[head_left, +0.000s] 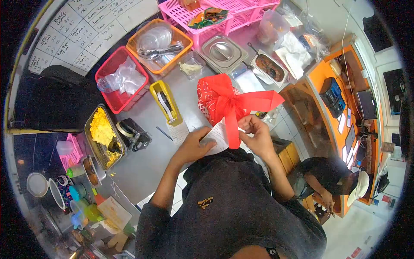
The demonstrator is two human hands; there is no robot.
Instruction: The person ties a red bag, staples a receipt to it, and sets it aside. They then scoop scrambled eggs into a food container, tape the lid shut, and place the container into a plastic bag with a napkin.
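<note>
Left of left hand point(197, 146): passable counter point(140, 166) strip up to black tape dispenser point(137, 137), thin stick point(164, 133) in it; ahead, red bag point(208, 97) blocks, ribbon point(233, 131) hangs before right hand point(257, 137)

The bag point(210, 93) is red with white lettering, and the ribbon point(233, 105) on it is plain bright red. The paper slip point(219, 137) is white with dark print. The tabletop point(142, 138) is grey. The tape dispenser point(161, 100) is yellow, the square basket point(122, 80) pinkish red, the basket of clear lids point(159, 45) orange, and the stacked baskets point(207, 26) pink. The heap of food point(101, 127) in the metal tray is bright yellow. The whiteboard point(86, 32) is white with black handwriting. The shirt point(241, 203) is black with a small gold-coloured mark; a co-worker's cap point(359, 188) is cream.
</note>
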